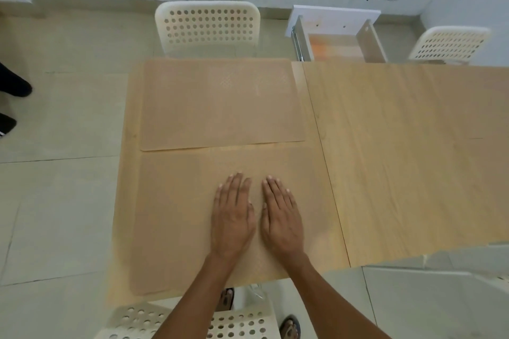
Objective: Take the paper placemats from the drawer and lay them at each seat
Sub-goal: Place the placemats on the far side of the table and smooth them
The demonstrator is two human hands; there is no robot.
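Perforated white near chair (pixel 242 322), directly below the viewer, marks the seat being served. Both forearms reach over it to the wooden table (pixel 399 151). Left hand (pixel 232 217) and right hand (pixel 281 217) lie side by side, palms down, fingers straight and close together, pressed flat on the near placemat (pixel 176 217); neither hand pinches anything. This flat pressure probably smooths the paper and squares it to the table edge before release. Far placemat (pixel 217 102) lies just beyond, its near edge slightly overlapping the near mat, aligned with the far chair (pixel 208 26) opposite. Open drawer (pixel 338 38), the source of the mats, projects from the far side of the table; any contents cannot be made out. Right-hand chair (pixel 449 44) faces bare tabletop, so by judgement that seat is not yet served.
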